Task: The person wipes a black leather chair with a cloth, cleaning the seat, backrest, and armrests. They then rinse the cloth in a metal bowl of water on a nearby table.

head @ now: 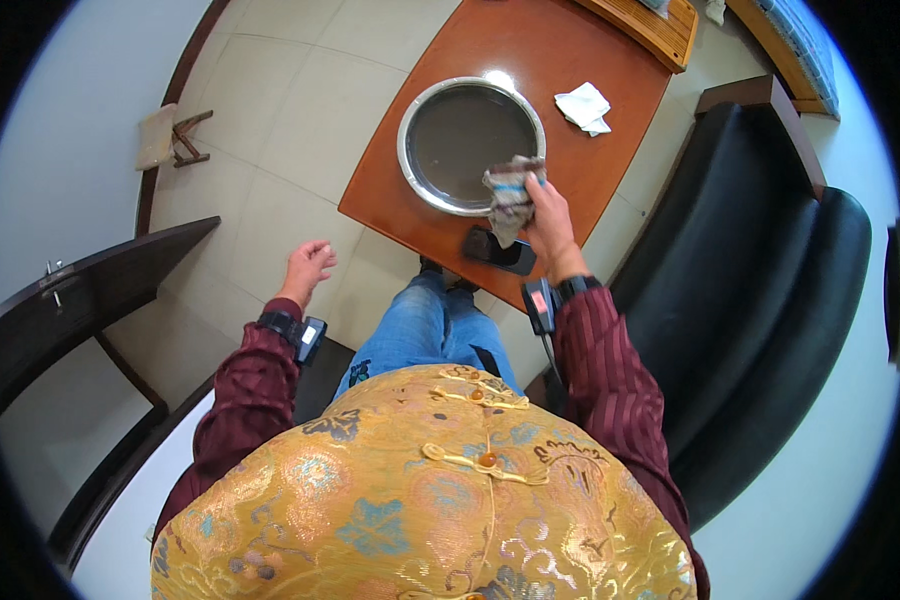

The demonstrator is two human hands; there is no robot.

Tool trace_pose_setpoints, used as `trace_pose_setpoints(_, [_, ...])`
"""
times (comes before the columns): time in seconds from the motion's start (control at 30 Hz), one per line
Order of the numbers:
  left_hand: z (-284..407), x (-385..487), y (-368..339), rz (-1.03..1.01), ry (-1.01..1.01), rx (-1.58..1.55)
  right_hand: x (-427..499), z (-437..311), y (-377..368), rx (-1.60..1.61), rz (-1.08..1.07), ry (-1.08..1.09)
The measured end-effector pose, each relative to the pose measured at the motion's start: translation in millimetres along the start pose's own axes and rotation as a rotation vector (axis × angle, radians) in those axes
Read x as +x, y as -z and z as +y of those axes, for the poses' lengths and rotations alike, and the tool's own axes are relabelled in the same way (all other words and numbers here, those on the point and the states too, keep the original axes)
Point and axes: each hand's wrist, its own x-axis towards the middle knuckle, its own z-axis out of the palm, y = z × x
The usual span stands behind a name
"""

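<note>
My right hand (551, 221) grips a crumpled, striped grey-brown cloth (511, 196) over the near right rim of a round metal basin (412, 184). Murky grey-brown water (469, 139) fills much of the basin, which stands on a reddish-brown wooden table (592, 60). The cloth's lower end hangs by a black smartphone (499, 251) lying near the table's front edge. My left hand (311, 270) is held above the tiled floor, left of the table, with its fingers loosely bent and nothing in them.
A folded white cloth or tissue (585, 109) lies on the table, right of the basin. At the far end is a slatted wooden tray (652, 34). A black leather sofa (712, 262) stands on the right. A small folding stool (157, 139) is by the left wall.
</note>
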Motion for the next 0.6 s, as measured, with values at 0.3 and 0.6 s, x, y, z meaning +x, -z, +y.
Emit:
trace_pose_setpoints(0.3, [74,0,-57,-0.190,-0.145,-0.016,122,28,-20,-1.090,0.116,0.275])
trace_pose_setpoints(0.6, [155,100,-152,-0.352,-0.231,-0.142,132,58,-29,-1.550,0.240,0.113])
